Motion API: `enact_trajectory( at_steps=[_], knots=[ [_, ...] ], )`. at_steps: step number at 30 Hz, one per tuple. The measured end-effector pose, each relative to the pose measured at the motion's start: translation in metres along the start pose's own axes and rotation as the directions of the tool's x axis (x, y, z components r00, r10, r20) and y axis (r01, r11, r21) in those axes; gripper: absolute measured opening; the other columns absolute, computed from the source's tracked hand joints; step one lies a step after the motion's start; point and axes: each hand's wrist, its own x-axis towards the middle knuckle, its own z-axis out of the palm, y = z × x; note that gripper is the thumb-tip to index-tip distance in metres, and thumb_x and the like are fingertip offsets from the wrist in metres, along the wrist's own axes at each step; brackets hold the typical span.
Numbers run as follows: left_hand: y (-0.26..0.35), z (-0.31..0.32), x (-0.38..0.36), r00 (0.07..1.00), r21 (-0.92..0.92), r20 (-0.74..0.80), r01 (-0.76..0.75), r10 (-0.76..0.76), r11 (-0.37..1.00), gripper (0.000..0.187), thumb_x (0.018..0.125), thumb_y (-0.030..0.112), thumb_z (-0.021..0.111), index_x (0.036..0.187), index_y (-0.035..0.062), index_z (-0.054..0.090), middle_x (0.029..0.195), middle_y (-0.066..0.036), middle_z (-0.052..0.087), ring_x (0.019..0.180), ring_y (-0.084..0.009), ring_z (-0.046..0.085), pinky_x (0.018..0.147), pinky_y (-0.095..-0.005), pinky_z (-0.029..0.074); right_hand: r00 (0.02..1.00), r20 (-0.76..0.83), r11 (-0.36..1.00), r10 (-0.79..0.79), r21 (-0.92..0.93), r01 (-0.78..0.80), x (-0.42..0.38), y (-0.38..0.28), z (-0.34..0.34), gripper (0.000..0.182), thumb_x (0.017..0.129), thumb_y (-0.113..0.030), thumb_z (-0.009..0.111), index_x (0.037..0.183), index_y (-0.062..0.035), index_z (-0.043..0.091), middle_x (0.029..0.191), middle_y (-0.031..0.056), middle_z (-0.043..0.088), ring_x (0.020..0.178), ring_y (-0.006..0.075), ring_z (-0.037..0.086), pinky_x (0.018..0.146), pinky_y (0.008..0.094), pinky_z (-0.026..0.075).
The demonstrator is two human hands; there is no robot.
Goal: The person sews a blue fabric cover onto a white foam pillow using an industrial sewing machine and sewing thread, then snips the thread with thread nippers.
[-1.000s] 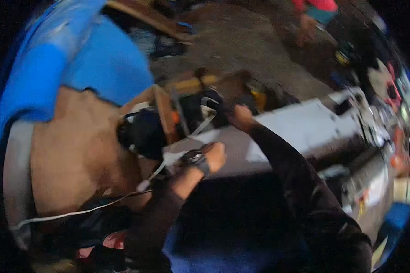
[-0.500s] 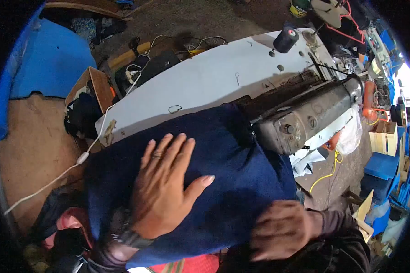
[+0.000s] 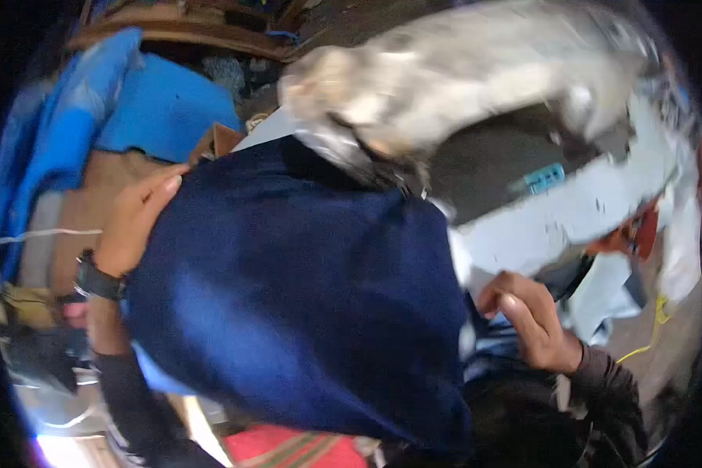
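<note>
A large dark blue cloth [image 3: 304, 273] spreads over the near part of a white tabletop [image 3: 522, 242] and hangs toward me. At its upper left edge, my left hand [image 3: 136, 222] grips the fabric between thumb and fingers, with a dark watch on the wrist. Beside the cloth's right edge, my right hand [image 3: 530, 320] has its fingers curled in; what lies between them is hard to make out. The pale, worn body of a sewing machine [image 3: 460, 70], blurred by motion, stretches across the top, its left end close over the cloth's far edge.
A small teal object [image 3: 544, 179] lies near a dark area under the machine's arm. Blue sheets [image 3: 168, 109] are at the upper left. A yellow cord [image 3: 639, 351] and pale fabric scraps [image 3: 604, 296] show on the right, and red striped material [image 3: 296, 448] at the bottom.
My left hand has gone from lying flat on the cloth to its left edge. My right hand has moved up and curled. The view has shifted, and the machine fills more of the top.
</note>
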Motion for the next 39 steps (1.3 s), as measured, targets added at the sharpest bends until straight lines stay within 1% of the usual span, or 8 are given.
enact_trajectory(
  at_steps=[7,12,15,20,33,35,37,39],
  knots=[
    [0.156,0.054,-0.040,0.973,0.183,0.094,-0.225,0.210,0.957,0.046,0.116,0.029,0.057,0.146,-0.0045,0.068,0.151,-0.023,0.069,0.145,-0.0344,0.063,0.123,-0.0404,0.045,0.917,-0.288,0.942,-0.275,0.109,0.317,0.018,0.024,0.017,0.026,0.113,-0.013,0.061,0.130,0.0052,0.069,0.113,0.0202,0.076,0.105,0.0273,0.075,0.093,0.0384,0.058],
    [0.185,0.081,-0.029,0.957,0.179,0.208,-0.242,0.203,0.954,0.052,0.115,0.035,0.057,0.151,-0.0028,0.064,0.154,-0.024,0.066,0.147,-0.0385,0.060,0.124,-0.0425,0.044,0.871,0.212,0.896,-0.443,0.125,0.425,0.084,0.038,0.076,0.053,0.105,-0.020,0.068,0.153,0.0012,0.060,0.152,0.0263,0.066,0.140,0.0402,0.063,0.121,0.0435,0.048],
    [0.145,0.123,-0.040,0.878,0.263,0.245,-0.467,0.410,0.844,0.053,0.114,0.037,0.058,0.150,-0.0018,0.065,0.154,-0.023,0.067,0.147,-0.0375,0.060,0.123,-0.0428,0.046,0.795,0.208,0.815,-0.570,0.268,0.514,0.058,0.044,0.105,0.057,0.104,-0.020,0.068,0.157,-0.0006,0.057,0.161,0.0258,0.058,0.152,0.0388,0.053,0.131,0.0436,0.037],
    [0.186,0.117,-0.037,0.862,0.262,0.475,-0.331,0.178,0.907,0.048,0.111,0.031,0.063,0.145,-0.0017,0.068,0.148,-0.021,0.070,0.141,-0.0393,0.063,0.118,-0.0445,0.049,0.694,0.250,0.730,-0.676,0.094,0.677,0.034,0.051,0.105,0.057,0.103,-0.012,0.062,0.159,-0.0027,0.056,0.166,0.0238,0.053,0.158,0.0415,0.045,0.133,0.0487,0.033],
    [0.164,0.170,-0.017,0.809,0.141,0.385,-0.528,0.445,0.838,0.050,0.115,0.024,0.054,0.153,-0.0077,0.058,0.156,-0.028,0.062,0.149,-0.0419,0.057,0.125,-0.0484,0.043,0.913,0.012,0.913,-0.407,-0.023,0.407,-0.057,0.011,0.072,0.037,0.093,0.004,0.074,0.129,0.0010,0.064,0.136,0.0256,0.060,0.126,0.0457,0.062,0.108,0.0517,0.050],
    [0.142,0.168,-0.007,0.733,0.050,0.343,-0.639,0.588,0.767,0.051,0.117,0.029,0.053,0.153,-0.0064,0.059,0.155,-0.028,0.063,0.148,-0.0416,0.058,0.125,-0.0477,0.045,0.882,-0.145,0.893,-0.448,-0.027,0.449,-0.053,0.033,0.068,0.012,0.105,-0.003,0.066,0.116,0.0019,0.064,0.118,0.0208,0.063,0.107,0.0384,0.064,0.095,0.0441,0.052],
    [0.140,0.164,-0.001,0.765,-0.025,0.343,-0.572,0.545,0.820,0.052,0.117,0.033,0.055,0.154,-0.0030,0.061,0.154,-0.027,0.065,0.146,-0.0395,0.060,0.123,-0.0453,0.047,0.953,-0.302,0.955,-0.006,0.280,0.095,-0.060,0.011,0.057,0.007,0.110,-0.005,0.063,0.110,0.0004,0.067,0.102,0.0090,0.064,0.097,0.0213,0.064,0.087,0.0365,0.052],
    [0.158,0.159,-0.002,0.827,0.028,0.361,-0.471,0.431,0.882,0.058,0.115,0.040,0.055,0.150,-0.0062,0.063,0.150,-0.029,0.066,0.141,-0.0438,0.062,0.121,-0.0468,0.049,0.945,-0.256,0.972,-0.202,0.064,0.225,-0.071,0.024,0.040,0.011,0.111,-0.008,0.065,0.109,0.0010,0.069,0.094,0.0029,0.063,0.089,0.0143,0.061,0.087,0.0335,0.051]
  ],
)
